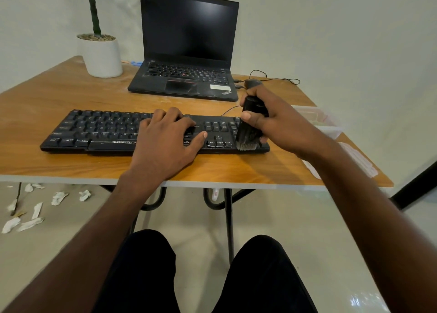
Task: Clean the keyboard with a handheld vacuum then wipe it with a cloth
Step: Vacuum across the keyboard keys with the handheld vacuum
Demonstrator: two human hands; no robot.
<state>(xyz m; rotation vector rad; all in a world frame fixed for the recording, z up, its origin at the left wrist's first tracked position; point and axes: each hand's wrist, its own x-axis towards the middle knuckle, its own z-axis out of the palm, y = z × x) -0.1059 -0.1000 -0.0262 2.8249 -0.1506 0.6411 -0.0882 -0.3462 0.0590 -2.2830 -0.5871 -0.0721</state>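
Left hand [165, 135] flat on keyboard [106, 130] | right hand [267, 121] grips vacuum [250, 125] at right edge

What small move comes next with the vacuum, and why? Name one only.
Probably draw the handheld vacuum leftward along the keyboard. The right hand grips it with its brush on the keyboard's right end, so the keys to the left seem undone. The left hand lies flat on the middle keys and would need to shift aside.
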